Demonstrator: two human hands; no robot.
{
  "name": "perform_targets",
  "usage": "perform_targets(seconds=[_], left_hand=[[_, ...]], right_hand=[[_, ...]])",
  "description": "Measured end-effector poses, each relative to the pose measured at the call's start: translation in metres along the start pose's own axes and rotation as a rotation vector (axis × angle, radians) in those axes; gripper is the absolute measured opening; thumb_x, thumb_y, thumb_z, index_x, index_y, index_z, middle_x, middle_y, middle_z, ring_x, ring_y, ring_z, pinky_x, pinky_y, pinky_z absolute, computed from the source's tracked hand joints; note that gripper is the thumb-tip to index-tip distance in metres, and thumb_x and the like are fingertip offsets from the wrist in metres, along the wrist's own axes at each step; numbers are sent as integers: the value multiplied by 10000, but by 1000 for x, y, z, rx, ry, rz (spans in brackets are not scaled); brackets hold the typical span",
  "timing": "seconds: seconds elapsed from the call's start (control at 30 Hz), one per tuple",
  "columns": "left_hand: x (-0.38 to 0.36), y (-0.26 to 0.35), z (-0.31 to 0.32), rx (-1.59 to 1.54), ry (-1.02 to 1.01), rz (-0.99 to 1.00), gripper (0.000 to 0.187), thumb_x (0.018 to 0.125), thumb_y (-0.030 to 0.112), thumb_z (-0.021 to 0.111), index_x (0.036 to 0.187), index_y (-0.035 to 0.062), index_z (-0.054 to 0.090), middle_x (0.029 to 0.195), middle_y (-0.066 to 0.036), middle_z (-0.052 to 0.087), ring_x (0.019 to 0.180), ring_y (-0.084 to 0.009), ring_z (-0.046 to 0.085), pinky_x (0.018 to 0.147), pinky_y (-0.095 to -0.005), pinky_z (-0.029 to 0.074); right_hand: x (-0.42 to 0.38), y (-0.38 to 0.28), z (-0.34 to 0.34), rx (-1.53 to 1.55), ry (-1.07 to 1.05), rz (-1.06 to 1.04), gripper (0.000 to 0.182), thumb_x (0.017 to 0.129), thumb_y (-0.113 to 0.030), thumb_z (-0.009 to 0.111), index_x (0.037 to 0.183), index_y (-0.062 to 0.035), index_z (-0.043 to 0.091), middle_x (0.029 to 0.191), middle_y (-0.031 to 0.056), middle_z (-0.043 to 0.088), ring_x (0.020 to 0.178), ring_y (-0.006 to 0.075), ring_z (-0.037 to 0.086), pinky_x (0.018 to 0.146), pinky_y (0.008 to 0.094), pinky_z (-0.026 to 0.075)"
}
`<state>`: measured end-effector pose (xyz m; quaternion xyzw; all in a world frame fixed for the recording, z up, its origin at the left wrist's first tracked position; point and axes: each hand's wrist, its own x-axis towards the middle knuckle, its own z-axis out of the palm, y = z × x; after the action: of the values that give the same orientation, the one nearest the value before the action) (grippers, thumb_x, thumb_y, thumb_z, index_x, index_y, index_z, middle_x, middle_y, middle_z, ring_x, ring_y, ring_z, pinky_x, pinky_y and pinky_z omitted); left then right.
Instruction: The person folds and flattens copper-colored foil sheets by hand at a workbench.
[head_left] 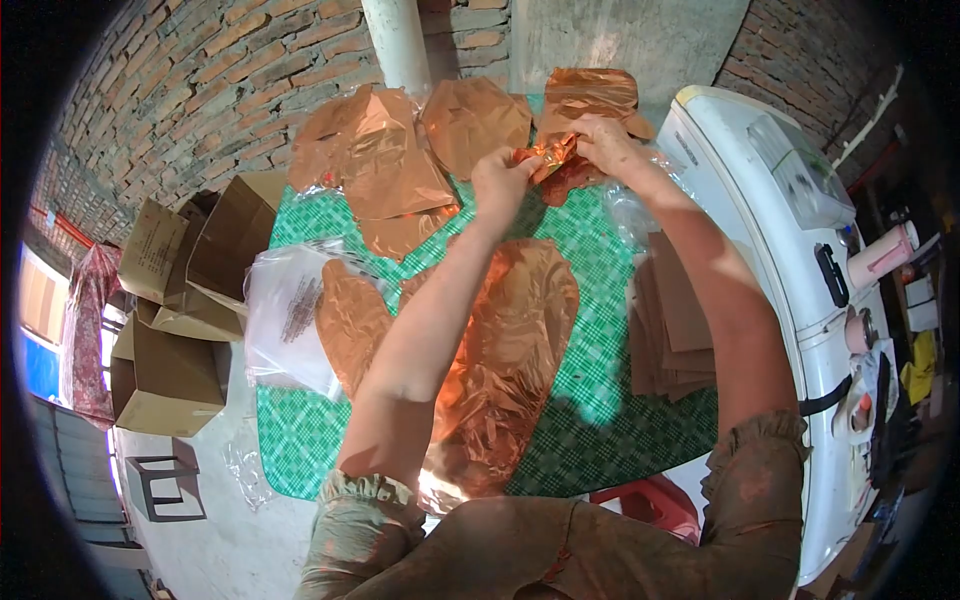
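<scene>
At the far side of the table, my left hand (pixel 503 185) pinches one end of a crumpled copper-coloured foil balloon (pixel 550 158). My right hand (pixel 605 145) has its fingers closed on the other end. The foil is bunched and shiny between them, and its full shape cannot be made out. Behind my right hand lies another copper foil piece (pixel 590 88). Flat foil balloons (pixel 385 150) overlap at the far left, with one more (pixel 480 125) near the middle. Below my forearms stretches a large wrinkled foil balloon (pixel 510 350), partly covered by my left arm.
A green checked cloth (pixel 600 350) covers the table. Clear printed plastic bags (pixel 300 310) lie left, brown cardboard sheets (pixel 675 320) right. Open cardboard boxes (pixel 175 370) stand on the left floor. A white appliance (pixel 740 210) borders the right side; a brick wall (pixel 220 80) stands behind.
</scene>
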<state>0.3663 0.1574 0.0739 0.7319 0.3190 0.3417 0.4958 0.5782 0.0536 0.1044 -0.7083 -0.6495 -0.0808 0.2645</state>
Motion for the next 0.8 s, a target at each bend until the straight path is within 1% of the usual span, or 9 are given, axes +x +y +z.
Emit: perform_targets(seconds=[0.13,0.17,0.23,0.27,0.37,0.47,0.67,0.77,0.8], left_hand=[[5,-10,15,36,132,23,322,835,223,904,919,-17,708,813,-52,702,704,-106,584,643,-317,500],[7,-14,19,3,154,9,345,827,247,905,916,-16,701,817,-91,712,719,-160,620,672,-353,511],[6,-17,22,-63,199,-19,392,810,294,907,911,-14,686,825,-170,733,749,-269,692,731,-425,533],[8,-19,23,-87,208,-13,396,812,294,905,902,-10,668,823,-168,727,743,-264,680,727,-425,528],[15,-31,29,-128,226,-11,409,819,292,899,870,0,618,802,-156,700,721,-253,642,715,-423,515],[9,-21,27,-120,231,-28,427,823,295,898,830,13,577,756,-131,658,696,-242,599,701,-414,505],[5,-13,23,-157,222,-25,445,832,313,895,786,26,557,724,-100,612,682,-198,553,682,-394,492],[6,-12,24,-233,156,-17,428,870,326,864,791,22,572,732,-97,616,689,-175,541,685,-387,490],[6,-14,25,-253,119,-20,423,894,334,840,798,17,579,739,-98,622,696,-171,542,690,-385,491]], right_hand=[[-5,5,10,19,122,-66,458,844,-27,714,1296,-46,646,1292,213,637,1213,422,612,1032,471,504],[-7,5,10,14,163,-97,504,853,-31,707,1348,-32,615,1343,224,612,1254,427,591,1055,472,493],[-10,-2,10,-14,283,-51,490,889,-69,691,1360,8,576,1378,246,575,1285,441,557,1076,479,473],[-11,-7,10,-28,342,-28,489,908,-88,684,1365,28,557,1396,256,556,1301,447,540,1086,483,463],[-11,-39,-1,9,231,385,461,958,-169,665,1344,52,544,1382,261,555,1308,447,528,1101,491,448],[-15,-48,-1,-121,303,268,467,967,-221,675,1336,30,543,1306,269,590,1239,459,568,1075,511,464],[-16,-70,-5,256,-16,601,635,1040,-482,555,1513,-71,450,1321,265,641,1122,464,681,958,482,557],[-12,-82,-15,565,-215,793,704,1085,-578,417,1629,-142,316,1502,189,538,1142,312,691,878,452,591],[-12,-81,-14,634,-174,819,707,1084,-591,407,1627,-148,315,1504,176,537,1149,321,688,892,461,595]])
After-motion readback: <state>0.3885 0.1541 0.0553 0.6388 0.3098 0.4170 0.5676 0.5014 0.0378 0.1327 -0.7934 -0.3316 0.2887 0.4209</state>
